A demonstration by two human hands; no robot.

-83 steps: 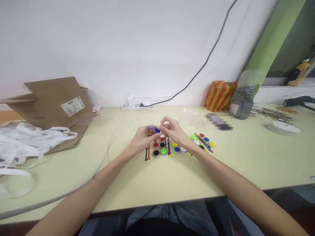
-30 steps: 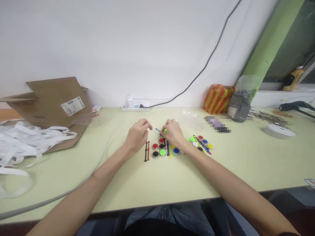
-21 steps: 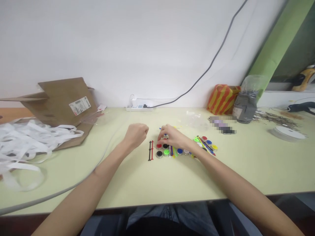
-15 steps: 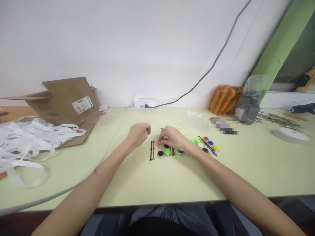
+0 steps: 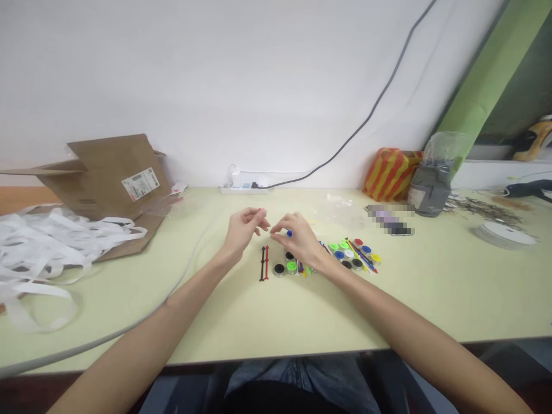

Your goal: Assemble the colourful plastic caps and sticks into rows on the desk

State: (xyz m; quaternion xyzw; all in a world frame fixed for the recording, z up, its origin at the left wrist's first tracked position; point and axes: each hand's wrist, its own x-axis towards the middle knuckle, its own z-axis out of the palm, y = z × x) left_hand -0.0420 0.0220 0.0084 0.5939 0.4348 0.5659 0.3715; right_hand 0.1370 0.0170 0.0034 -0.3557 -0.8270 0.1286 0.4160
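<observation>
My right hand [image 5: 302, 240] is lifted just above the table and pinches a small blue piece [image 5: 288, 233] between thumb and fingers. My left hand [image 5: 242, 231] hovers close beside it, fingers loosely apart, with nothing in it. Below the hands lie a black stick [image 5: 262, 263] and a red stick [image 5: 267, 262] side by side. Right of them are small round caps, black [image 5: 279, 268] and green [image 5: 291, 266]. Several more coloured caps and sticks [image 5: 356, 254] spread out to the right of my right wrist.
A cardboard box [image 5: 107, 172] and a heap of white strips [image 5: 47, 253] sit at the left. A grey cable [image 5: 129, 328] crosses the pale table [image 5: 267, 322]. At the back are a power strip [image 5: 244, 185], a striped bag [image 5: 388, 171], a grey bag [image 5: 431, 184] and a white tape roll [image 5: 502, 234].
My right hand went down to the caps, then rose with a blue piece in its fingers. My left hand went from a fist to loosely spread fingers. The red cap is gone from the row.
</observation>
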